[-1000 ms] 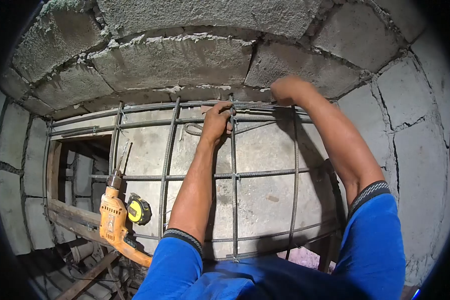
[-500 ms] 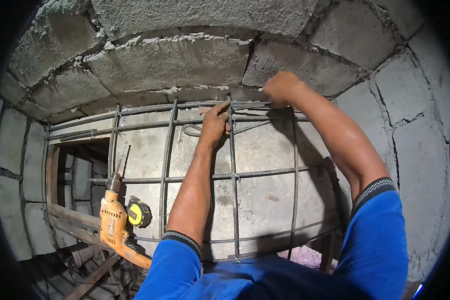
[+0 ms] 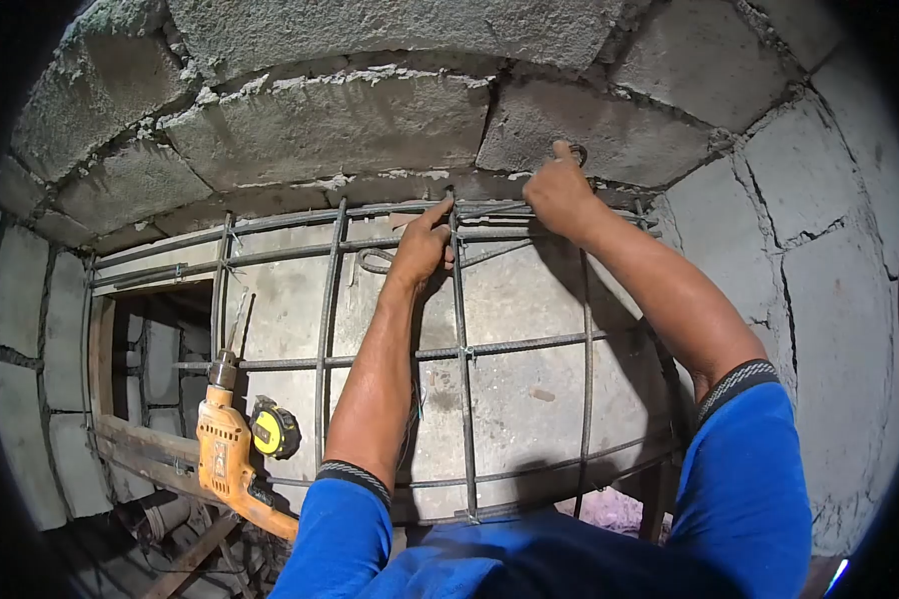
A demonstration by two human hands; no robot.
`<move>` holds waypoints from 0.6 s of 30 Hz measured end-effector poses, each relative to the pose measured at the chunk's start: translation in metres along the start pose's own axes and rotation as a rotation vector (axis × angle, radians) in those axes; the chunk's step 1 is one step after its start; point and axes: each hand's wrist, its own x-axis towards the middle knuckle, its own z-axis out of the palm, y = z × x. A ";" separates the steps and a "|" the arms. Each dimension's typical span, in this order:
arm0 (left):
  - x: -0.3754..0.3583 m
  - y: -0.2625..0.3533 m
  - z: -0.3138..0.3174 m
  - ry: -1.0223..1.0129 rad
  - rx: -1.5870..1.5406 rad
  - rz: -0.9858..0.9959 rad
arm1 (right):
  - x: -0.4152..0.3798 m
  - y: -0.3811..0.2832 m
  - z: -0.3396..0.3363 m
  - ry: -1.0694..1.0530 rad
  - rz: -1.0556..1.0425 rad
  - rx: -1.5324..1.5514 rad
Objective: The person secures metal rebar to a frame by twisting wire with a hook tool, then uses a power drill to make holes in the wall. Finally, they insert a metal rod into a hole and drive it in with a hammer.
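Observation:
A grid of ribbed steel rebar (image 3: 459, 299) lies over a pale concrete slab below a block wall. My left hand (image 3: 425, 245) is at the upper part of one upright bar, its index finger stretched along the bar near the top end and the other fingers curled against it. To the right, my right hand (image 3: 561, 195) is closed, thumb up, above the top bars. A dark rounded piece (image 3: 578, 154) shows beside that thumb; what it belongs to is hidden by the fist. A bent loop of rebar (image 3: 375, 262) lies left of my left hand.
An orange power drill (image 3: 227, 444) with a long bit rests at the grid's left, beside a yellow and black tape measure (image 3: 275, 429). Behind them is a wood-framed opening (image 3: 100, 349). Block walls (image 3: 829, 299) rise at the back and both sides.
My right hand has turned thumb up, bringing the dark rounded piece into sight. My left hand stays at the same bar. The whole view has shifted slightly.

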 end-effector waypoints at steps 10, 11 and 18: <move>0.002 0.019 -0.002 -0.101 0.182 -0.040 | 0.007 0.020 -0.034 -0.067 -0.167 0.135; 0.000 0.025 -0.002 -0.101 0.181 -0.039 | 0.008 0.020 -0.034 -0.065 -0.176 0.154; 0.001 0.033 -0.008 -0.224 0.201 -0.143 | 0.007 0.021 -0.032 -0.175 -0.122 0.271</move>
